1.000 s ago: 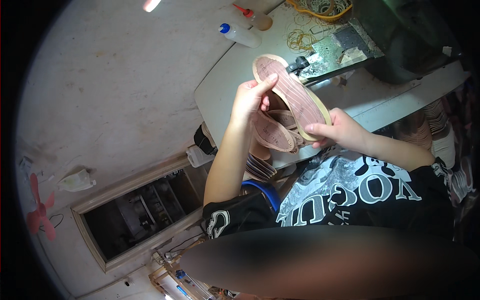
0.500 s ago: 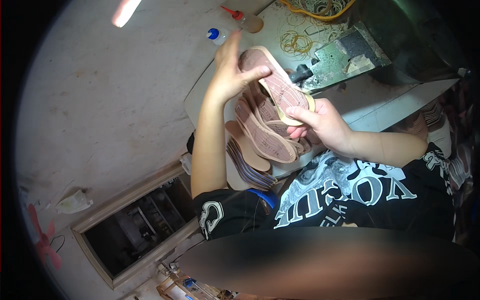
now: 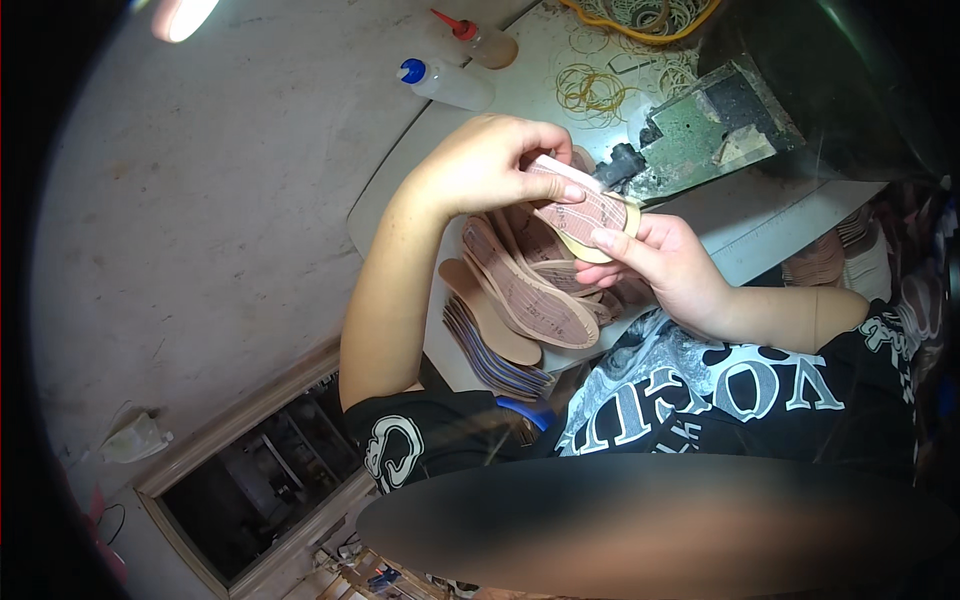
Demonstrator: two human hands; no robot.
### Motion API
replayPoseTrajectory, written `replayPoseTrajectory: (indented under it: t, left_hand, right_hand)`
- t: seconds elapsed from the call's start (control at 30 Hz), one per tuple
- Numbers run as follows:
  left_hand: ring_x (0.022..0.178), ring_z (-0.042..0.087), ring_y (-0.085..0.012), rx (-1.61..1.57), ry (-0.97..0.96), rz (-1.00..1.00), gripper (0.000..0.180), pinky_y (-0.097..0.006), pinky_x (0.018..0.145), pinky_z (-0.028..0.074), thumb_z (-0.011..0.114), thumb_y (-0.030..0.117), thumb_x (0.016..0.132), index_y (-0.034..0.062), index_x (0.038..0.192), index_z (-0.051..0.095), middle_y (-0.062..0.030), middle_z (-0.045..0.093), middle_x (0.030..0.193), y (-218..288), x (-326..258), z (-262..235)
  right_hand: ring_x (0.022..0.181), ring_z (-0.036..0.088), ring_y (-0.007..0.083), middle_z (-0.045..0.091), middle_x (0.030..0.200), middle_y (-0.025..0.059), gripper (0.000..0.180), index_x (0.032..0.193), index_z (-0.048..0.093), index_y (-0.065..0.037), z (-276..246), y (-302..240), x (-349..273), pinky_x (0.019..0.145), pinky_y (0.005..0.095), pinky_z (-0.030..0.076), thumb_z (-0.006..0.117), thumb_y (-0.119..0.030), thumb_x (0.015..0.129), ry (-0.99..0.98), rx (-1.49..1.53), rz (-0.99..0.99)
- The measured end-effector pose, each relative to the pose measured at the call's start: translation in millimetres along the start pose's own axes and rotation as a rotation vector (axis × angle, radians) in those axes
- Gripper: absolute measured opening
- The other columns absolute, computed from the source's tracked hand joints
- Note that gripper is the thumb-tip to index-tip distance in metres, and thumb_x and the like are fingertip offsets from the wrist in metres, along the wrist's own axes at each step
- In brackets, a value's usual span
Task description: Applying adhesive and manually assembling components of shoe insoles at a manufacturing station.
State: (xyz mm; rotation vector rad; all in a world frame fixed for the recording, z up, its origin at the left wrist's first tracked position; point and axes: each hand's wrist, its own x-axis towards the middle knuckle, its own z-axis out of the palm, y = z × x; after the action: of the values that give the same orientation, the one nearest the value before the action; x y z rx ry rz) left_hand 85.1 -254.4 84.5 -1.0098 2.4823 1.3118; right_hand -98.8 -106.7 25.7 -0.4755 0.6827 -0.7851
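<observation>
Both my hands hold one pinkish-brown shoe insole (image 3: 578, 222) with a pale yellow edge, tilted in front of the green machine (image 3: 700, 135). My left hand (image 3: 500, 165) grips its far end, thumb on the printed face and fingers curled behind. At the near end my right hand (image 3: 665, 265) pinches it, thumb on top and fingers underneath. The insole's edge is close to the machine's dark head (image 3: 622, 163); whether they touch I cannot tell. Beneath lie several loose insoles (image 3: 535, 295), partly hidden by my hands.
Left of these is a stack of insoles (image 3: 485, 345). At the back stand a blue-capped bottle (image 3: 450, 85) and a red-tipped bottle (image 3: 490, 47). Rubber bands (image 3: 590, 92) lie on the white table (image 3: 385, 205), near a yellow-rimmed basket (image 3: 650, 38). More insoles (image 3: 850, 255) are piled at right.
My left hand has come down from its raised, spread pose and closed around the insole's far end. The right hand keeps its hold, shifted slightly right and nearer.
</observation>
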Motion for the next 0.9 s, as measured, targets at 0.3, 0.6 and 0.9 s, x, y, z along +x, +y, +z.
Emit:
replayPoseTrajectory:
  t: [0.3, 0.6, 0.9]
  left_hand:
    - [0.056, 0.055, -0.0216, 0.12, 0.077, -0.102, 0.036, -0.033, 0.054, 0.043, 0.063, 0.039, 0.087, 0.003, 0.082, 0.059, -0.0112, 0.058, 0.063, 8.0, -25.3, 19.8]
    - [0.059, 0.048, -0.0133, -0.076, 0.074, -0.382, 0.036, -0.032, 0.057, 0.042, 0.057, 0.034, 0.093, -0.0007, 0.084, 0.059, -0.0079, 0.054, 0.062, 33.6, -36.6, 41.1]
    - [0.057, 0.048, -0.0116, -0.343, 0.266, -0.44, 0.042, -0.031, 0.055, 0.042, 0.054, 0.037, 0.094, -0.0013, 0.081, 0.061, -0.0053, 0.054, 0.06, 4.4, -36.0, 79.1]
  right_hand:
    - [0.084, 0.069, 0.0158, 0.069, 0.092, 0.013, 0.032, 0.102, 0.063, 0.004, 2.9, -9.3, 0.1, 0.074, 0.0229, 0.054, 0.051, -0.025, 0.099, 0.057, 0.052, 0.086]
    - [0.079, 0.069, 0.0138, 0.07, 0.091, 0.0105, 0.033, 0.101, 0.064, 0.002, -6.1, -18.0, 5.4, 0.068, 0.0213, 0.054, 0.049, -0.028, 0.099, 0.048, 0.002, 0.155]
    - [0.072, 0.069, 0.0119, 0.069, 0.092, 0.0103, 0.033, 0.1, 0.064, 0.002, -16.8, -16.5, 24.6, 0.06, 0.0177, 0.053, 0.053, -0.029, 0.097, 0.025, -0.087, 0.127]
